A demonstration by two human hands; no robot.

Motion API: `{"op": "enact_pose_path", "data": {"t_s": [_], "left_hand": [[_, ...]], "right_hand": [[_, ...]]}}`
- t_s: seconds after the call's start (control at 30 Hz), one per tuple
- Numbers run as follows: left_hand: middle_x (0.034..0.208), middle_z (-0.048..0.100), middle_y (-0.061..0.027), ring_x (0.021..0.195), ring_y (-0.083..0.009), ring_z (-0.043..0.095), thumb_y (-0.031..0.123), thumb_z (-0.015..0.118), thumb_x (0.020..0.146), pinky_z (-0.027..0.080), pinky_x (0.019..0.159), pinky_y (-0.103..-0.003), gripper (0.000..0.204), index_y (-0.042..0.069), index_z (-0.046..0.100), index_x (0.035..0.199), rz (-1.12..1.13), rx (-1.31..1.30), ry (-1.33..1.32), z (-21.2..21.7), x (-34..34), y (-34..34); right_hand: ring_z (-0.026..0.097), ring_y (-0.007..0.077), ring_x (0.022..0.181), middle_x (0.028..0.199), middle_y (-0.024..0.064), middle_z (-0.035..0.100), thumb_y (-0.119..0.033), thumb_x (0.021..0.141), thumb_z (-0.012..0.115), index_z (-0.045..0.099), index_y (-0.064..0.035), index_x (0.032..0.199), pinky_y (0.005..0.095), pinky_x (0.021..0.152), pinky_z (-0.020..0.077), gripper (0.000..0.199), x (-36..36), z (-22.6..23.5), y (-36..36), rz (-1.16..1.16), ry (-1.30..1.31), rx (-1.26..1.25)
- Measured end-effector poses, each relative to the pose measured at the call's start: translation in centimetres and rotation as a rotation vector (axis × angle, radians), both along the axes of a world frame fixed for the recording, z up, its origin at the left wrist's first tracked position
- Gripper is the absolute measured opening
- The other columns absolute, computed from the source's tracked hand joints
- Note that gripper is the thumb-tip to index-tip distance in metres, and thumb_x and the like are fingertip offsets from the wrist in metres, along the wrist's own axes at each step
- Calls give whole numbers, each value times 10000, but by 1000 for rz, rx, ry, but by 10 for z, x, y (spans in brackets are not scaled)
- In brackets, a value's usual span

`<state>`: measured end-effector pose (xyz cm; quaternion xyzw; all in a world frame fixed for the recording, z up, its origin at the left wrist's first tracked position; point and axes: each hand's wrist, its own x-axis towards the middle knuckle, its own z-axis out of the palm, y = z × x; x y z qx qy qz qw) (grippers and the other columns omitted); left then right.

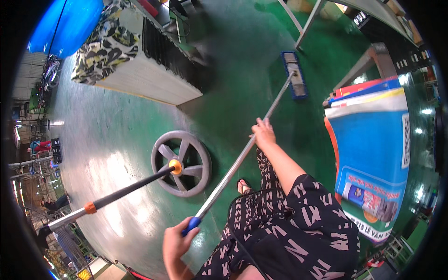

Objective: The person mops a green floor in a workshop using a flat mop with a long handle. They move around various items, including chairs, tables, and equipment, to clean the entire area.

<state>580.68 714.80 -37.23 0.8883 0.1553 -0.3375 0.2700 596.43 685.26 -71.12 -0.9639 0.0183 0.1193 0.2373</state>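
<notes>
A flat dust mop with a long metal pole (pixel 231 173) runs slantwise from lower left to upper right in front of me. Its wide head (pixel 293 77), grey with a blue fringe, lies on the green floor at the far right. My left hand (pixel 177 242) is closed round the blue grip (pixel 191 226) at the near end of the pole. Farther along, my right hand (pixel 264 133) wraps round the metal pole around its middle. Beside the pole, to its left, stands the grey spoked round base (pixel 163 150) of a stand with a black and silver post (pixel 126 192).
A pale cabinet-like block (pixel 149 79) with a patterned cloth stands at the upper left, under a blue plastic bundle (pixel 70 25). Blue printed packaging (pixel 373 140) hangs or stands close on my right. Metal table legs (pixel 310 23) reach the floor beyond the mop head.
</notes>
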Motion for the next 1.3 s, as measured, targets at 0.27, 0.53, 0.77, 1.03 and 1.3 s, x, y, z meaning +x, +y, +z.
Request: {"op": "enact_pose_path", "data": {"t_s": [0.27,0.53,0.77,1.03,1.3], "left_hand": [[692,598,-15,626,-74,533,168,718,781,443,576,-246,346,-9,655,1071,153,-32,36,29,65,-9],[689,490,15,615,-46,405,122,618,855,279,498,-227,218,-24,623,1017,482,-172,172,110,132,-33],[645,544,-3,594,-104,530,207,719,790,473,595,-284,413,-4,620,1131,349,-105,238,-29,266,-58],[754,647,-202,698,-363,646,368,670,800,499,646,-424,403,172,615,1148,-134,-6,-185,-102,404,-136],[730,661,-158,672,-307,663,365,692,778,509,635,-374,405,189,644,1139,25,-32,-156,-85,429,-113]], "right_hand": [[214,589,1278,1341,261,403,-245,652,739,694,-169,757,679,1004,258,137,80,44,-17,185,123,163],[212,443,1365,1459,174,315,-187,767,602,685,-100,848,719,1014,199,145,162,72,17,739,100,195],[295,450,1313,1391,287,329,-166,834,543,617,-49,906,549,1049,304,156,299,9,-50,7,25,206],[374,446,1261,1479,257,181,-224,877,577,328,-215,1385,445,1052,348,566,395,-18,-96,-488,284,370],[362,473,1278,1454,375,-73,-160,685,808,266,-240,1442,419,1005,424,935,420,-9,-80,-201,72,305]]}}
